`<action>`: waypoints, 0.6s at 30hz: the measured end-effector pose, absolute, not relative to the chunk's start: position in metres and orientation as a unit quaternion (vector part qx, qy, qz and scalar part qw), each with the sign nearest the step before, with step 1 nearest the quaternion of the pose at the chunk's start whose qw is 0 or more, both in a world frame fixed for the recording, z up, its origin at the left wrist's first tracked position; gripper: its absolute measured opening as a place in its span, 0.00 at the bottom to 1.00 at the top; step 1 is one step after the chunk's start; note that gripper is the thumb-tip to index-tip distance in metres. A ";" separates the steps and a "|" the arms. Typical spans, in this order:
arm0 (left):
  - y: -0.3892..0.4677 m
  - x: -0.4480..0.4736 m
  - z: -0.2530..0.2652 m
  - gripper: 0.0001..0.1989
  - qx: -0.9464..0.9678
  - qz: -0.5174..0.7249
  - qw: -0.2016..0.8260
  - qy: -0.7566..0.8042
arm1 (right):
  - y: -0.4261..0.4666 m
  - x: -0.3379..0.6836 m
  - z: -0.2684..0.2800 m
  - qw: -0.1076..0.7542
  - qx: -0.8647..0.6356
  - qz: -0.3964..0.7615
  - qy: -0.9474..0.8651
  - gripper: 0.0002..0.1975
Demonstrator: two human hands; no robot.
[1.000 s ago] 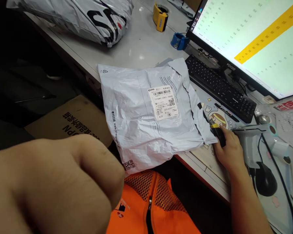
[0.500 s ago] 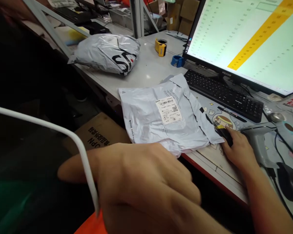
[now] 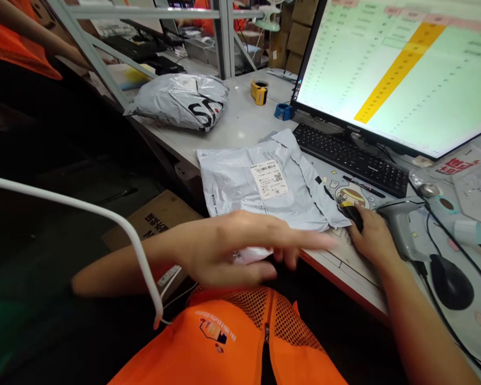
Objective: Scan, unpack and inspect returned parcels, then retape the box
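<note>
My left hand [image 3: 240,248] hovers above the desk's front edge and the near part of a grey-white plastic mailing bag [image 3: 240,176]. Its index finger points right and the thumb is apart; motion blurs the fingertips. Nothing shows in it. On the desk, my right hand [image 3: 371,235] is wrapped over a black computer mouse [image 3: 353,215], just right of the bag. The bag lies flat, with a printed shipping label [image 3: 269,179] facing up. Its right edge, with a torn-looking dark line, reaches close to the mouse.
Beyond the bag stand a keyboard [image 3: 350,160] and a lit monitor [image 3: 385,69]. A stuffed grey parcel [image 3: 180,101], yellow tape dispenser [image 3: 259,92] and blue tape holder [image 3: 284,111] sit further back. A scanner [image 3: 404,230] stands right. A white cable [image 3: 84,206] hangs left; a cardboard box [image 3: 156,214] lies below.
My left hand has turned and stretched out its index finger, shifting slightly left. The screen content has shifted. My right hand stays on the mouse, and the view has tilted.
</note>
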State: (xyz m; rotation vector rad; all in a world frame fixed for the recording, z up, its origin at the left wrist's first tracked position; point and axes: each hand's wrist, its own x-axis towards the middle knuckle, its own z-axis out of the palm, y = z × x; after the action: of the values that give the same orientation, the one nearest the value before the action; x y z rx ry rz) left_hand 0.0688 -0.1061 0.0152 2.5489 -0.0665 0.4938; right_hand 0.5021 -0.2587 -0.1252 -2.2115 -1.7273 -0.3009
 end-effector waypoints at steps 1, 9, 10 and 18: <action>-0.095 0.065 0.008 0.27 0.953 0.169 0.250 -0.020 | -0.258 0.502 -0.126 0.162 -0.774 -0.106 -0.602 0.30; -0.029 0.000 -0.112 0.49 0.968 0.072 -0.024 0.241 | -0.253 0.497 -0.129 0.157 -0.797 -0.110 -0.572 0.29; -0.026 0.001 -0.121 0.45 0.967 0.091 -0.028 0.238 | -0.252 0.497 -0.129 0.155 -0.800 -0.109 -0.569 0.29; 0.003 0.039 -0.109 0.16 0.951 0.284 0.036 0.114 | -0.252 0.495 -0.131 0.162 -0.806 -0.101 -0.560 0.28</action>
State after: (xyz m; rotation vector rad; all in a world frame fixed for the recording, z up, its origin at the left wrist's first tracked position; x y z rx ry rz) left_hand 0.0392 0.0026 -0.1091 2.9217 0.3504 0.8719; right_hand 0.4952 -0.2519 -0.1308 -2.3017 -1.5976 -0.2882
